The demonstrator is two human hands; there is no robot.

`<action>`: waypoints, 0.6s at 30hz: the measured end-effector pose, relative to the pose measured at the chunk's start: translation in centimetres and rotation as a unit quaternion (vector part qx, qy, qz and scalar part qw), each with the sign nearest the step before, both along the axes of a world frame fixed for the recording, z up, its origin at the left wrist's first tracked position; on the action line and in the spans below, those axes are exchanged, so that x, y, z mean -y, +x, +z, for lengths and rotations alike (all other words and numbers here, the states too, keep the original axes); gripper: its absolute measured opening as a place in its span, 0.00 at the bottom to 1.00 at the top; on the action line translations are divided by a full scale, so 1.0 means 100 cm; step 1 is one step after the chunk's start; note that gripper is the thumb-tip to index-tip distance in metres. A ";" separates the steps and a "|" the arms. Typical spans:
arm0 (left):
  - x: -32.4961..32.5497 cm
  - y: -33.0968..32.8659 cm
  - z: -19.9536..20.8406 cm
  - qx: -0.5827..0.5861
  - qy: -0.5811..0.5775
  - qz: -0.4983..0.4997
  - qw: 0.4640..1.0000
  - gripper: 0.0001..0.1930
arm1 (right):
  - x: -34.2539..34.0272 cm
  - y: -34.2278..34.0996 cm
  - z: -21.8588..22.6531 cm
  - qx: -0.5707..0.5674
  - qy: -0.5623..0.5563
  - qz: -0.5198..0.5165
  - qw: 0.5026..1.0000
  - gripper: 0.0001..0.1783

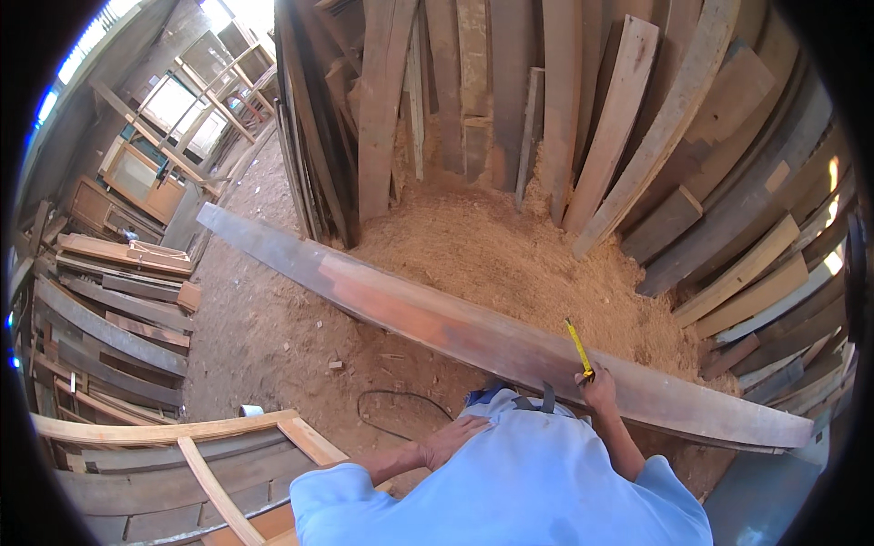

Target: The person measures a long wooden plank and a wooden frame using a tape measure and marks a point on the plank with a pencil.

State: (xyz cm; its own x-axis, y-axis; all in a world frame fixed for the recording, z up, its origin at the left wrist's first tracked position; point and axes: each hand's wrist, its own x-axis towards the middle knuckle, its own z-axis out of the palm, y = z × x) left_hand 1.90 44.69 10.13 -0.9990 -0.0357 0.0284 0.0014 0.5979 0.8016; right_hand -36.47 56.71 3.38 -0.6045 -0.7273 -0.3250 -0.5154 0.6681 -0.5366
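My right hand [599,393] grips a tape measure at the near edge of a long wooden plank [510,344]. A short length of yellow tape [576,340] sticks out over the plank's upper face; the case is mostly hidden by my fingers. The plank runs slantwise from the far left to the near right, with a reddish-brown patch left of its middle. My left hand [452,443] lies flat against my blue shirt at the waist, fingers stretched out, holding nothing. A dark belt end [548,399] shows between my hands.
Many boards [387,118] lean upright along the far and right sides. Sawdust [473,227] is heaped at their feet. A wooden frame [173,426] stands near left, with stacked timber [118,314] beyond. A dark cable [364,405] loops on the dirt floor.
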 end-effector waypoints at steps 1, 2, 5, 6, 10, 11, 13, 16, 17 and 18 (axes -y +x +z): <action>-0.001 -0.001 0.001 -0.016 0.010 0.007 1.000 0.50 | 0.000 -0.001 0.001 0.000 0.003 0.000 1.000 0.29; -0.002 -0.001 0.001 -0.011 0.007 0.007 1.000 0.50 | -0.002 -0.002 -0.005 -0.013 -0.017 0.006 1.000 0.28; -0.007 0.000 0.001 -0.013 0.002 0.011 1.000 0.49 | -0.005 -0.005 -0.018 -0.030 -0.039 0.015 0.999 0.27; -0.008 0.004 0.000 -0.021 0.003 0.017 1.000 0.49 | -0.001 -0.002 -0.013 -0.018 -0.025 0.015 0.999 0.29; -0.008 0.000 0.001 -0.028 0.010 0.009 1.000 0.48 | -0.004 -0.006 -0.017 -0.026 -0.018 0.049 0.998 0.30; -0.007 -0.003 0.005 -0.031 0.007 0.008 0.999 0.49 | -0.004 -0.006 -0.020 -0.013 -0.027 0.040 0.999 0.30; -0.008 -0.009 0.010 -0.050 0.007 -0.001 0.999 0.49 | -0.007 -0.007 -0.015 0.003 -0.038 0.015 0.999 0.30; -0.012 -0.003 0.008 -0.041 -0.003 0.003 0.999 0.50 | -0.002 -0.005 -0.016 0.000 -0.019 0.049 0.999 0.30; -0.014 -0.002 0.008 -0.044 -0.004 0.006 0.999 0.51 | -0.002 -0.006 -0.018 0.004 -0.024 0.046 0.999 0.30; -0.015 -0.002 0.009 -0.047 -0.005 0.008 0.999 0.51 | -0.002 -0.006 -0.020 0.008 -0.029 0.042 0.999 0.30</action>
State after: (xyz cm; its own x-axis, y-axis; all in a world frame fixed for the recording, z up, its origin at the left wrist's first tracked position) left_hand 1.70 46.18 10.98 -0.9913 -0.0499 0.1217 0.0667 0.6067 0.7922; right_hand -37.08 56.86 1.38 -0.5355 -0.7929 -0.2908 -0.5591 0.5909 -0.5815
